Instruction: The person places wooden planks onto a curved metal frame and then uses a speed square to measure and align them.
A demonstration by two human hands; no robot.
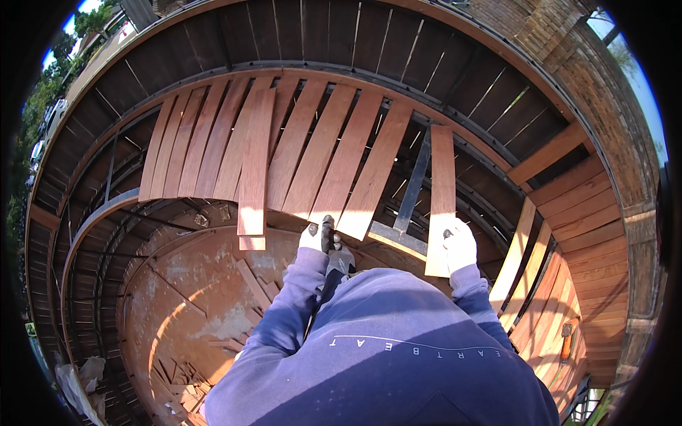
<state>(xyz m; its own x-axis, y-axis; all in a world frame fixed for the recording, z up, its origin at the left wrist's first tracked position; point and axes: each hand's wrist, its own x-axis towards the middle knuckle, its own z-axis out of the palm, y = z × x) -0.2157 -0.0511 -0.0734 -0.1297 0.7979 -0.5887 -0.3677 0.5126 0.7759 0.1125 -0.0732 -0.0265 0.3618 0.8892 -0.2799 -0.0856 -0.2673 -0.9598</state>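
My right hand [459, 243], in a white glove with dark patches, grips the near end of a reddish wooden plank [442, 170]. That plank lies apart from the others, across the curved frame. My left hand [323, 236], gloved in white and black, is closed at the near ends of the laid planks [348, 170]; what its fingers hold, if anything, is hidden. These planks fan out side by side with dark gaps between some of them. Between them and the gripped plank, a black metal beam [414, 186] shows. Farther left, a loose plank [256, 163] rests on top of the row.
A curved wooden rail [341, 73] borders the planks' far ends. Below on the left lies a lower floor [220, 312] with scrap wood [186, 380]. A hammer [566, 342] rests on boards at the right. Clear plastic sheeting [79, 387] hangs at lower left. A brick wall [597, 78] stands at right.
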